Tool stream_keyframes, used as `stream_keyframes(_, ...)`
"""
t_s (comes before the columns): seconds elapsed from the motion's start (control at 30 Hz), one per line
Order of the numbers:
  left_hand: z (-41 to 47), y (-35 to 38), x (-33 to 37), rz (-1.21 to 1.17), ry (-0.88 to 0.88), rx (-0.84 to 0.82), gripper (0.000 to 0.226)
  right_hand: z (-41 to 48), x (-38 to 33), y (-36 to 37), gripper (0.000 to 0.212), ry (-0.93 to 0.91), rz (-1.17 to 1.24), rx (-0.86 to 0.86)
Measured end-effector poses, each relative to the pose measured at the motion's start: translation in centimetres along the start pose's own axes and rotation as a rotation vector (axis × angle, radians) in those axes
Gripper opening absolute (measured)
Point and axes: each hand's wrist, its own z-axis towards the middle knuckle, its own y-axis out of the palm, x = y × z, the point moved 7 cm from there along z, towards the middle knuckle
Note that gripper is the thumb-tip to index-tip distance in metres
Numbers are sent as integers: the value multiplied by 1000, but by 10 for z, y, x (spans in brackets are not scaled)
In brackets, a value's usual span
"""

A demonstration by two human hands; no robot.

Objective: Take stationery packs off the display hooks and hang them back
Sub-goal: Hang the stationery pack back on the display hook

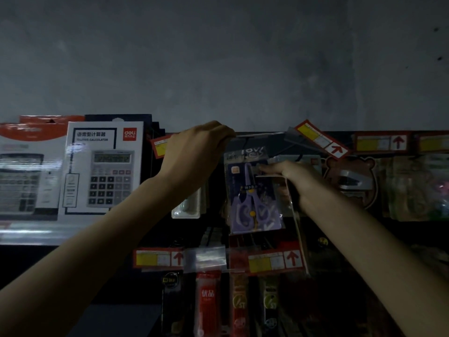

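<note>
Forearms [80, 249] reach up: my left hand [194, 152] has its fingers curled round the hook [260, 135], right hand [291, 177] pinches the scissors pack [252, 200], which sits just under that hook.

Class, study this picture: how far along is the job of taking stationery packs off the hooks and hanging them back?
Done: nothing provable; the red pen pack below hangs in place. In hand: the left hand holds the tip of the thin metal hook, while the right hand pinches the purple scissors pack in clear plastic just under it. Left: seating or freeing that pack; which one, one picture cannot tell.
</note>
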Motion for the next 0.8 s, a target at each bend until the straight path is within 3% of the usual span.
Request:
stream_keyframes(0.17, -11, 3, 5, -15, -28, -54, 36, 1, 6, 0, 28, -2, -44, 1)
stream_keyframes(0.3, -52, 5, 6, -233, -316, -14, 23, 1, 10, -3, 27, -1, -63, 6)
stream_keyframes(0.43, -107, 33, 16, -520, -643, -203, 18, 3, 14, -3, 25, 46, -76, -12)
stream_keyframes(0.57, -130, 64, 14, -793, -832, -365, 34, 8, 19, -2, 25, 83, -75, -24)
stream_keyframes(0.7, -136, 72, 12, -972, -960, -328, 24, 0, 22, -4, 39, 56, -96, -9)
stream_keyframes(0.8, -139, 73, 14, -1033, -997, -305, 24, -15, 28, -3, 21, -4, -141, -61)
